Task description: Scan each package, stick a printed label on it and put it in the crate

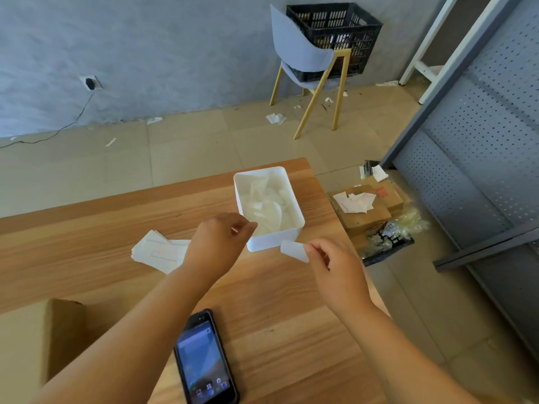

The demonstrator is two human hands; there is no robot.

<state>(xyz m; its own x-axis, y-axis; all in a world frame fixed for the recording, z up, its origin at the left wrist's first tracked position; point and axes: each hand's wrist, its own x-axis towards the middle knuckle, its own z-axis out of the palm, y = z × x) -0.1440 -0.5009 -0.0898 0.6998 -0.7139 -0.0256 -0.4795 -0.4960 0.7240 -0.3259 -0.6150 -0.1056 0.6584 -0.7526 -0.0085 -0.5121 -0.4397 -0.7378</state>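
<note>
Above the table (277,301), just before the bin (269,243), the right hand (335,269) pinches the label (294,250) by one end, a light, limp, probably sticky slip best held at its edge, while the left hand (217,243), fingers bunched at the bin's rim, may hold something, though I cannot tell.

White bin (274,240) on wood-grain table (277,316) — black crate (335,33), pale-blue chair (300,51) with yellow legs.

Wall (145,39): grey-blue, textured, 10 to 1 o'clock. Socket (91,82) with plug and trailing cable at 10. Floor (189,147): beige tiles, paper scraps scattered. Chair (303,53), yellow legs, at 12. Grey pegboard shelving (481,141) at 3. Wooden table (277,301) at 6.
</note>
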